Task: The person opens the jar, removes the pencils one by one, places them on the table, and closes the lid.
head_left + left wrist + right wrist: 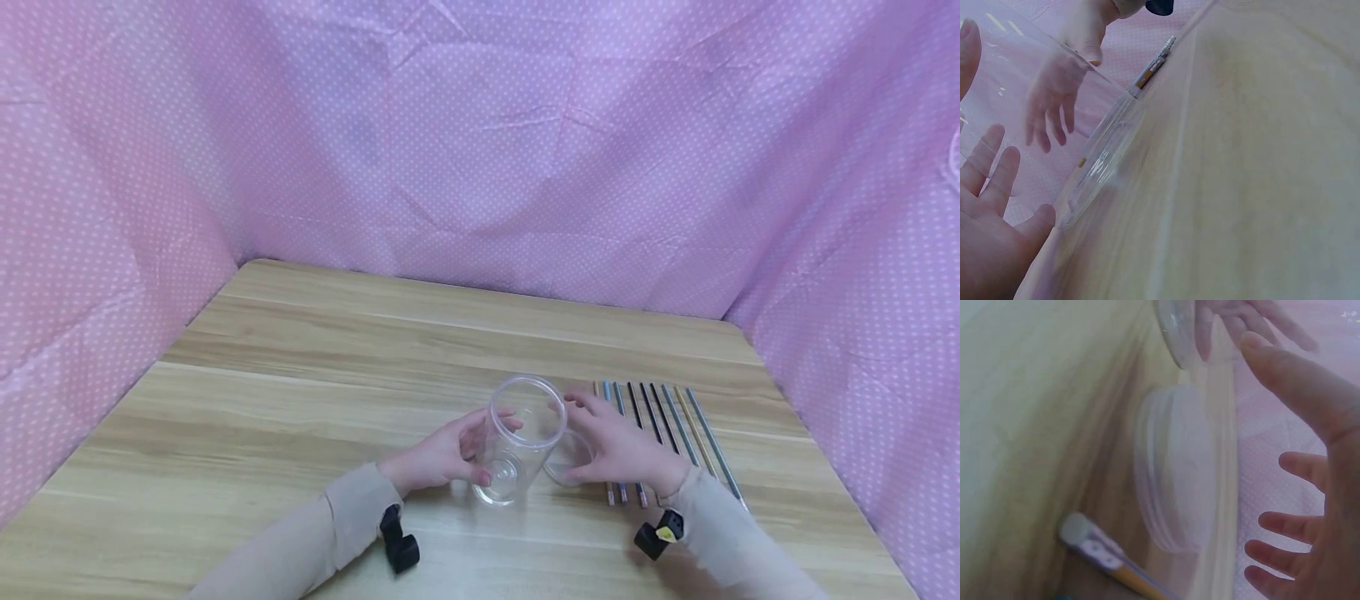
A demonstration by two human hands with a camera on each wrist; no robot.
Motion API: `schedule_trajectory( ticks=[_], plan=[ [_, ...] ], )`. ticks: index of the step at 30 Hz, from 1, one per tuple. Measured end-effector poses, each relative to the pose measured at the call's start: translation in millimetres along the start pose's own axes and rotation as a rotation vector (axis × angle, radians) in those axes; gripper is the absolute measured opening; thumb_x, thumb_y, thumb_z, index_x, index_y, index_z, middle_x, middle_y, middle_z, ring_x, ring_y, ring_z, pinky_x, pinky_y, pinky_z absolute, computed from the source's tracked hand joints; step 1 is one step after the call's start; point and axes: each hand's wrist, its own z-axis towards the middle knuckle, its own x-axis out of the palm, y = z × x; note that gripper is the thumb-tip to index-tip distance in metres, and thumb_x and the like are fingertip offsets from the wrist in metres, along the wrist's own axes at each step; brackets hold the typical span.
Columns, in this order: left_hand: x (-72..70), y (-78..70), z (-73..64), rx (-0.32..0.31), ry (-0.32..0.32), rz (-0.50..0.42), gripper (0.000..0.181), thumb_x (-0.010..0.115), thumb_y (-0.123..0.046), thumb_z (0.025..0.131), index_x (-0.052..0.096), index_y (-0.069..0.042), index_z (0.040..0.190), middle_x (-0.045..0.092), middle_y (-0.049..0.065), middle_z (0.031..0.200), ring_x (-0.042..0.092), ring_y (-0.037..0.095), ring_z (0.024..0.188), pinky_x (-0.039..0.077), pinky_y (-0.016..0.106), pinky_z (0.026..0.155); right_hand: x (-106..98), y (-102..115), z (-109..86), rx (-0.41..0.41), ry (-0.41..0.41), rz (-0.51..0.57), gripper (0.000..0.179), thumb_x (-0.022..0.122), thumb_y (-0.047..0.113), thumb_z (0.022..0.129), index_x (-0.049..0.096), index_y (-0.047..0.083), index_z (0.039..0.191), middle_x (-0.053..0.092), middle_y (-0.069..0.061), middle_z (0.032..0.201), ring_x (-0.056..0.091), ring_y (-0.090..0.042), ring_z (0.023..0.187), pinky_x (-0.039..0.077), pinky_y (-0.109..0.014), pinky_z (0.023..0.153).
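A clear plastic jar stands on the table with its round rim open at the top. My left hand holds it from the left, thumb along the near side and fingers behind it, showing through the wall. In the left wrist view those fingers are spread at the jar's side. Beside the jar a clear round lid lies on the table. Over it is my right hand, thumb and fingers spread and holding nothing. The right wrist view shows the lid apart from that hand.
Several pencils lie in a row on the right, partly under my right hand and forearm. The wooden table is enclosed by pink dotted cloth at the back and sides. A wrist camera sits on each sleeve.
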Motion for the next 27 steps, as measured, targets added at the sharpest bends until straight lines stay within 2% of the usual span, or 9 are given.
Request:
schedule_trajectory(
  ticks=[4, 7, 12, 20, 27],
  plan=[
    [0.3, 0.7, 0.1, 0.000, -0.003, 0.003, 0.086, 0.074, -0.006, 0.077, 0.025, 0.000, 0.147, 0.036, 0.017, 0.149, 0.029, 0.028, 0.141, 0.025, 0.035, 0.116, 4, 1, 0.2, -0.025, 0.020, 0.015, 0.093, 0.084, 0.047, 0.061, 0.047, 0.011, 0.138, 0.042, -0.018, 0.140, 0.048, -0.034, 0.119, 0.046, -0.053, 0.093],
    [0.5, 0.8, 0.1, -0.007, -0.008, 0.009, 0.085, 0.074, -0.004, 0.077, 0.025, 0.000, 0.147, 0.037, 0.016, 0.149, 0.029, 0.027, 0.141, 0.026, 0.033, 0.116, 6, 2, -0.2, -0.008, 0.051, 0.048, 0.097, 0.085, 0.048, 0.058, 0.047, 0.012, 0.139, 0.040, -0.018, 0.142, 0.046, -0.036, 0.122, 0.045, -0.055, 0.095],
    [0.9, 2.3, 1.2, 0.011, -0.003, 0.006, 0.085, 0.073, -0.004, 0.077, 0.024, 0.002, 0.146, 0.035, 0.019, 0.149, 0.028, 0.033, 0.141, 0.025, 0.038, 0.116, 9, 3, -0.4, 0.000, 0.116, 0.083, 0.103, 0.085, 0.051, 0.054, 0.044, 0.012, 0.140, 0.037, -0.018, 0.145, 0.042, -0.039, 0.127, 0.040, -0.059, 0.100],
    [3.3, 2.5, 1.7, -0.004, -0.010, 0.015, 0.087, 0.073, -0.002, 0.077, 0.022, 0.003, 0.147, 0.035, 0.019, 0.149, 0.029, 0.032, 0.140, 0.025, 0.038, 0.116, 14, 3, -3.7, 0.048, 0.187, 0.046, 0.103, 0.085, 0.050, 0.053, 0.043, 0.016, 0.141, 0.037, -0.016, 0.146, 0.035, -0.041, 0.131, 0.037, -0.061, 0.101],
    [5.3, 0.5, 1.5, -0.021, -0.027, 0.029, 0.086, 0.069, 0.006, 0.076, 0.021, 0.002, 0.147, 0.035, 0.021, 0.149, 0.028, 0.034, 0.140, 0.025, 0.040, 0.116, 21, 2, -5.1, 0.049, 0.178, -0.027, 0.096, 0.079, 0.058, 0.056, 0.049, 0.018, 0.137, 0.042, -0.015, 0.143, 0.039, -0.039, 0.127, 0.042, -0.057, 0.097]
  ],
)
